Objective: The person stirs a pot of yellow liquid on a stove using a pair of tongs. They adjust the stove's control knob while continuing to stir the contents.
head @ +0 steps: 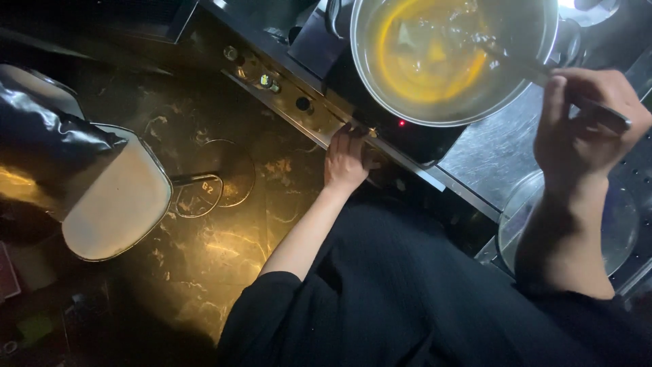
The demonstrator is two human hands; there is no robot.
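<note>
Broth could slosh over the rim of our steel pot [454, 58] on the black cooktop [407, 132] if our right hand [581, 126], clenched on the ladle handle [598, 112], stirs hard while our left hand [346, 160] presses flat on the bench edge [299, 119].

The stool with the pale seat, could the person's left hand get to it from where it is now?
Probably yes. The left hand rests on the cooker's front edge, holding nothing, and only bare dark floor lies between it and the stool.

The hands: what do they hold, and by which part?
The right hand grips a utensil by its handle end; its other end is in the pot. The left hand holds nothing, resting on the counter edge.
</note>
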